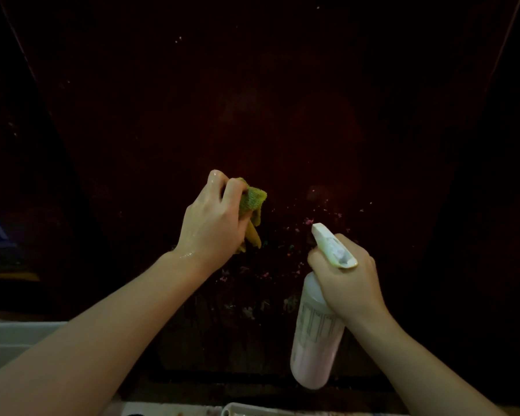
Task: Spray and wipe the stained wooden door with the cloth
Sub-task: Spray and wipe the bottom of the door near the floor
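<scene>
Spray bottle [315, 340] of seemingly pink liquid in right hand's [347, 279] curled fingers; cloth [250, 210] bunched in left hand [212, 222].

I am reaching both bare forearms forward and up from the bottom corners of the view. My left hand [213, 217] is raised a little higher, back of the hand facing me, wet and shining at the wrist, its fingers [233, 187] curling tight around a bunched cloth [252, 202]. My right hand [347, 274] is wrapping around the neck of a spray bottle [315, 340], forefinger hooking in front under the nozzle, wrist bending so the bottle is hanging down and tilting.
</scene>
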Demonstrator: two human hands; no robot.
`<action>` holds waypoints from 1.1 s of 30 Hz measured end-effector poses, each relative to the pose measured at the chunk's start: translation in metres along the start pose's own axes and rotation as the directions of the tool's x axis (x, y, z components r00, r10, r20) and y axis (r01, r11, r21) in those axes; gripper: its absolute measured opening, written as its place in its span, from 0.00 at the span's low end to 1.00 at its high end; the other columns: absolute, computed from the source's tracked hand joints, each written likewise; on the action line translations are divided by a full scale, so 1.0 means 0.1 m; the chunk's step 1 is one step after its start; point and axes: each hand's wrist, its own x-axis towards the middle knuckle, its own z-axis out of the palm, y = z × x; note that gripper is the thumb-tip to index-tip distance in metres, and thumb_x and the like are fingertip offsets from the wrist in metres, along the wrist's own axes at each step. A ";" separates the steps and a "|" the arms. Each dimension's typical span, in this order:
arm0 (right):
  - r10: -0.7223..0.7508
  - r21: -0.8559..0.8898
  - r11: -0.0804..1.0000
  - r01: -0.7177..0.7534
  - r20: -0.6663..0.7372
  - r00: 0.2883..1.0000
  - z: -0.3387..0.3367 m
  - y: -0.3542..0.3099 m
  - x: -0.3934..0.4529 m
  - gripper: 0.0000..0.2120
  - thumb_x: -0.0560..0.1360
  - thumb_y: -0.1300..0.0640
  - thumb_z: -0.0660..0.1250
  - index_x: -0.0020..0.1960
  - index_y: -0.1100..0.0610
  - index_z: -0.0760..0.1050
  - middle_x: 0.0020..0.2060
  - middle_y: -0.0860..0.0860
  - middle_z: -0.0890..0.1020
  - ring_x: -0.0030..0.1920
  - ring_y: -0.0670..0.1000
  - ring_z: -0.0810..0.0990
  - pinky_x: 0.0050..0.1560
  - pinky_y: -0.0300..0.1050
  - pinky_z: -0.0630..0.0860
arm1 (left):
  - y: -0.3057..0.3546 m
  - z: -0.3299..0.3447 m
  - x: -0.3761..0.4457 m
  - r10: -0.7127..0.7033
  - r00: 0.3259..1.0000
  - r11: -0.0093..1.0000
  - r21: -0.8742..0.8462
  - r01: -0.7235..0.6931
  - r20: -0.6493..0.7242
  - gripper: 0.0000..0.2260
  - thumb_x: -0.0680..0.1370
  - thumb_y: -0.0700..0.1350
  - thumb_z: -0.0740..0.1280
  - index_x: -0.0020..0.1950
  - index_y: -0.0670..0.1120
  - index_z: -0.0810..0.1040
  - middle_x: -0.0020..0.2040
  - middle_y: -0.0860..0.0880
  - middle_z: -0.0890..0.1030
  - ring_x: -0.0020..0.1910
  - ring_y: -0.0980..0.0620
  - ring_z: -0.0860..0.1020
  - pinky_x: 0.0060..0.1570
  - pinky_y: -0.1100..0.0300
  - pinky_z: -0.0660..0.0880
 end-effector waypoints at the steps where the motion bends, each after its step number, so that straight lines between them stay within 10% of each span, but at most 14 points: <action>1: -0.006 0.005 1.000 0.006 0.030 1.000 -0.01 0.00 0.01 0.14 0.72 0.62 0.68 0.31 0.57 0.68 0.24 0.45 0.70 0.26 0.43 0.68 0.28 0.36 0.66 | 0.00 0.00 0.00 0.002 1.000 1.000 0.000 -0.002 -0.002 0.16 0.71 0.40 0.73 0.56 0.40 0.73 0.50 0.40 0.73 0.37 0.52 0.71 0.25 0.59 0.74; 20: 0.022 -0.047 0.999 -0.019 0.071 0.997 -0.07 0.01 -0.02 0.11 0.73 0.59 0.69 0.34 0.56 0.71 0.28 0.46 0.75 0.30 0.45 0.74 0.33 0.42 0.71 | 0.23 0.04 0.27 0.042 0.989 0.999 -0.028 -0.046 -0.142 0.13 0.74 0.43 0.70 0.55 0.38 0.74 0.49 0.40 0.73 0.37 0.53 0.71 0.27 0.63 0.71; 33: 0.083 -0.006 0.997 -0.082 0.061 0.995 -0.24 0.06 0.00 0.08 0.74 0.57 0.70 0.39 0.59 0.75 0.32 0.53 0.78 0.31 0.47 0.75 0.32 0.36 0.72 | 0.33 0.18 0.14 0.250 0.968 0.967 0.047 -0.252 0.034 0.09 0.72 0.36 0.73 0.49 0.38 0.76 0.45 0.42 0.75 0.36 0.48 0.75 0.25 0.57 0.75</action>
